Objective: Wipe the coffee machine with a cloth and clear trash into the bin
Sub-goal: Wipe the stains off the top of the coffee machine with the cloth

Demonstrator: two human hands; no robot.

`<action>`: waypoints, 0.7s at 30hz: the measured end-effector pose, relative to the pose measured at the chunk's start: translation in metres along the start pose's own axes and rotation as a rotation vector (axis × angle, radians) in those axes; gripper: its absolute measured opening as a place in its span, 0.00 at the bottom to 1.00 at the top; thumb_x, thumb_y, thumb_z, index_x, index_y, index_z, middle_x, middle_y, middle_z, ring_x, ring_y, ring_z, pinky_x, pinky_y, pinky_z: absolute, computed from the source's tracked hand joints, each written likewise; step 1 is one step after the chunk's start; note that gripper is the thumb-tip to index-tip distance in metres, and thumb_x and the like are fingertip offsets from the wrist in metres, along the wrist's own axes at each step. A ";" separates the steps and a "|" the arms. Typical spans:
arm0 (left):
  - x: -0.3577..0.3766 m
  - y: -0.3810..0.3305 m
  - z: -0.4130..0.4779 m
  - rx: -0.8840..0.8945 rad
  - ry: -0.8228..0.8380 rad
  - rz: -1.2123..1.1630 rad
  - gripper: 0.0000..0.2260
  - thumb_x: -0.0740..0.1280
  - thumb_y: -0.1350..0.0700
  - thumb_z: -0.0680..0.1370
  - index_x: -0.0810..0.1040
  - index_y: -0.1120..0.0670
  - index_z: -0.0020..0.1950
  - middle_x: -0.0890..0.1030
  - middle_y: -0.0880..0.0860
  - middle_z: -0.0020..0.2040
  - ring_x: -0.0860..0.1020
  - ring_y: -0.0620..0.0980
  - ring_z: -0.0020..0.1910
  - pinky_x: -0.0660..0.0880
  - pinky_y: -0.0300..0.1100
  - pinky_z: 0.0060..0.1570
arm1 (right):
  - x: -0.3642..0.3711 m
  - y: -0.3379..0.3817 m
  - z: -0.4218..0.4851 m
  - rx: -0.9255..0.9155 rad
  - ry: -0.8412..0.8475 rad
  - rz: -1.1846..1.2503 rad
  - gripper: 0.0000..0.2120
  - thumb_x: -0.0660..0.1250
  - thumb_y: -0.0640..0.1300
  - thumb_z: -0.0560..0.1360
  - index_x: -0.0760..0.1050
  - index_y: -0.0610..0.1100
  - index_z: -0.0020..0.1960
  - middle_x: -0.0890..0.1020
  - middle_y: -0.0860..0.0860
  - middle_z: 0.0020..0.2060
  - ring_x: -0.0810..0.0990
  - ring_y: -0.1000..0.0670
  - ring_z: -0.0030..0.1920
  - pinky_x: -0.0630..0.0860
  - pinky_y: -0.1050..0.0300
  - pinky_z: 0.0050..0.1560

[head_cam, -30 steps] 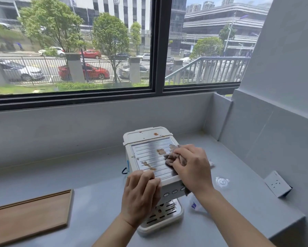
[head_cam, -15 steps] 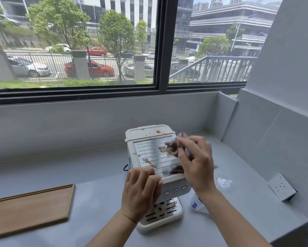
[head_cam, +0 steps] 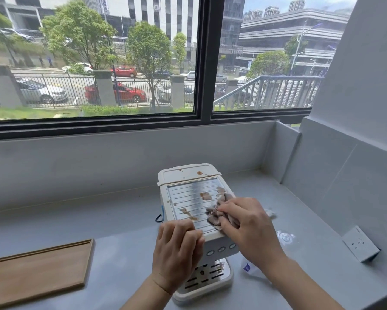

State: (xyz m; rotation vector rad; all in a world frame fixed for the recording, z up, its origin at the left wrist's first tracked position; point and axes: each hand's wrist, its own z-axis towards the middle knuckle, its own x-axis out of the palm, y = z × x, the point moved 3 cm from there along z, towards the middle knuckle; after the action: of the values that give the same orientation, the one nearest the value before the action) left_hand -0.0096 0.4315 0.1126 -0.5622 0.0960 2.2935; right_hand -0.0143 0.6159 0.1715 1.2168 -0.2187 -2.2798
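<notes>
A small white coffee machine [head_cam: 189, 176] stands on the grey counter [head_cam: 121, 253], its ribbed metal top marked with brown stains. My left hand [head_cam: 177, 249] grips the machine's front left corner and holds it steady. My right hand [head_cam: 248, 227] presses a crumpled brownish cloth [head_cam: 215, 217] onto the right side of the metal top. Stains remain at the top's centre, its lower left and on the white lid behind. Clear plastic trash [head_cam: 285, 238] lies on the counter to the right of the machine, partly hidden by my right arm.
A wooden tray [head_cam: 38, 271] lies at the counter's left front. A white wall socket [head_cam: 360, 243] sits on the right wall. A low grey wall and a window close off the back. No bin is in view.
My right hand lifted the cloth off the top half a second ago and has now pressed it down again, lower on the right side. The left hand has kept its grip.
</notes>
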 end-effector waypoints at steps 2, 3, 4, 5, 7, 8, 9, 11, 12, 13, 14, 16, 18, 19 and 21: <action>0.001 -0.001 0.001 -0.005 -0.003 0.007 0.05 0.61 0.52 0.82 0.72 0.51 0.49 0.74 0.50 0.50 0.72 0.54 0.45 0.71 0.48 0.45 | -0.002 -0.008 0.009 0.042 0.021 -0.007 0.06 0.70 0.48 0.73 0.82 0.54 0.49 0.82 0.60 0.48 0.75 0.54 0.52 0.69 0.65 0.53; 0.002 0.000 0.002 -0.007 -0.004 0.014 0.05 0.61 0.52 0.82 0.72 0.51 0.49 0.74 0.50 0.50 0.72 0.54 0.45 0.70 0.47 0.45 | 0.000 -0.013 0.020 0.109 0.023 -0.020 0.07 0.71 0.46 0.73 0.83 0.52 0.50 0.83 0.58 0.50 0.76 0.51 0.52 0.69 0.63 0.52; 0.001 0.000 0.001 -0.006 -0.006 0.018 0.05 0.61 0.52 0.82 0.72 0.51 0.49 0.74 0.50 0.50 0.72 0.54 0.45 0.70 0.47 0.45 | 0.002 -0.015 0.030 0.176 0.032 -0.041 0.08 0.70 0.45 0.74 0.83 0.51 0.52 0.83 0.56 0.52 0.76 0.49 0.53 0.68 0.62 0.51; 0.000 -0.001 0.001 -0.004 -0.009 0.017 0.05 0.61 0.52 0.82 0.72 0.51 0.49 0.74 0.50 0.50 0.72 0.54 0.45 0.70 0.47 0.45 | 0.006 -0.013 0.036 0.216 0.044 -0.062 0.08 0.69 0.44 0.75 0.83 0.50 0.52 0.83 0.55 0.53 0.76 0.48 0.53 0.68 0.61 0.51; -0.001 -0.002 -0.001 0.002 -0.010 0.013 0.05 0.61 0.52 0.82 0.72 0.52 0.49 0.74 0.50 0.50 0.72 0.54 0.46 0.71 0.48 0.45 | 0.014 0.000 0.035 0.153 0.043 -0.103 0.07 0.68 0.44 0.74 0.83 0.50 0.51 0.83 0.55 0.52 0.76 0.48 0.53 0.71 0.58 0.53; -0.001 -0.002 -0.001 0.007 -0.006 0.012 0.05 0.62 0.52 0.82 0.73 0.52 0.49 0.74 0.51 0.51 0.73 0.55 0.46 0.72 0.48 0.46 | 0.016 0.007 0.027 0.088 0.049 -0.091 0.07 0.68 0.45 0.74 0.82 0.52 0.50 0.83 0.57 0.51 0.77 0.50 0.52 0.73 0.57 0.53; 0.000 -0.002 -0.002 0.009 -0.003 0.011 0.04 0.62 0.52 0.82 0.73 0.52 0.50 0.75 0.51 0.51 0.73 0.55 0.46 0.72 0.49 0.46 | 0.017 0.011 0.016 0.031 0.062 -0.067 0.07 0.68 0.46 0.73 0.81 0.53 0.49 0.82 0.59 0.50 0.77 0.51 0.52 0.74 0.57 0.53; 0.001 -0.002 -0.001 0.008 -0.004 0.013 0.04 0.62 0.52 0.82 0.73 0.52 0.50 0.75 0.51 0.51 0.73 0.55 0.47 0.73 0.49 0.47 | 0.015 0.009 0.007 -0.015 0.075 -0.050 0.08 0.68 0.47 0.73 0.81 0.54 0.51 0.82 0.60 0.50 0.77 0.52 0.53 0.73 0.59 0.54; 0.001 -0.002 0.000 0.003 -0.005 0.015 0.05 0.62 0.52 0.82 0.73 0.52 0.50 0.75 0.51 0.51 0.73 0.55 0.47 0.73 0.49 0.47 | 0.014 0.003 0.014 0.015 0.078 -0.047 0.08 0.69 0.47 0.73 0.82 0.52 0.52 0.83 0.59 0.51 0.77 0.51 0.54 0.73 0.59 0.55; 0.001 -0.002 0.000 -0.001 -0.005 0.018 0.05 0.62 0.52 0.82 0.73 0.52 0.50 0.75 0.51 0.51 0.73 0.55 0.47 0.73 0.48 0.47 | 0.013 -0.002 0.024 0.078 0.072 -0.054 0.09 0.69 0.45 0.74 0.83 0.51 0.53 0.83 0.57 0.53 0.77 0.50 0.56 0.73 0.58 0.55; 0.001 -0.002 0.000 -0.001 -0.005 0.018 0.05 0.62 0.52 0.82 0.73 0.52 0.50 0.74 0.51 0.51 0.73 0.55 0.47 0.73 0.48 0.48 | 0.012 -0.006 0.032 0.144 0.066 -0.069 0.09 0.69 0.45 0.74 0.83 0.50 0.54 0.83 0.56 0.55 0.77 0.49 0.56 0.72 0.58 0.56; -0.001 -0.002 -0.002 -0.001 -0.007 0.007 0.05 0.61 0.52 0.82 0.73 0.52 0.50 0.74 0.51 0.51 0.73 0.55 0.47 0.72 0.48 0.48 | 0.014 -0.002 0.035 0.190 0.057 -0.112 0.10 0.68 0.45 0.75 0.82 0.50 0.55 0.82 0.55 0.57 0.76 0.48 0.56 0.71 0.57 0.56; 0.000 -0.002 -0.003 -0.004 -0.002 0.007 0.05 0.62 0.51 0.82 0.73 0.52 0.50 0.74 0.51 0.51 0.73 0.55 0.48 0.72 0.47 0.49 | 0.016 0.007 0.024 0.086 0.065 -0.108 0.09 0.69 0.45 0.75 0.82 0.51 0.54 0.82 0.57 0.55 0.77 0.49 0.55 0.73 0.57 0.56; 0.001 -0.001 -0.003 -0.007 0.001 0.010 0.05 0.62 0.51 0.82 0.73 0.52 0.51 0.74 0.51 0.51 0.74 0.55 0.48 0.73 0.47 0.49 | 0.015 0.009 0.015 0.026 0.081 -0.085 0.08 0.69 0.47 0.74 0.81 0.53 0.53 0.82 0.59 0.54 0.77 0.52 0.55 0.73 0.59 0.56; 0.002 -0.001 -0.004 -0.007 -0.004 0.009 0.05 0.62 0.51 0.82 0.73 0.52 0.51 0.74 0.51 0.52 0.74 0.55 0.48 0.73 0.47 0.49 | 0.010 0.005 0.007 -0.018 0.101 -0.047 0.08 0.68 0.49 0.74 0.81 0.55 0.53 0.82 0.62 0.53 0.76 0.55 0.56 0.70 0.63 0.56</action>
State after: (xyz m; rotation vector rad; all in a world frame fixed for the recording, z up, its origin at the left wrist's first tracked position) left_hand -0.0088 0.4326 0.1088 -0.5619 0.0890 2.3039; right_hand -0.0224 0.6058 0.1706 1.3367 -0.1330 -2.2479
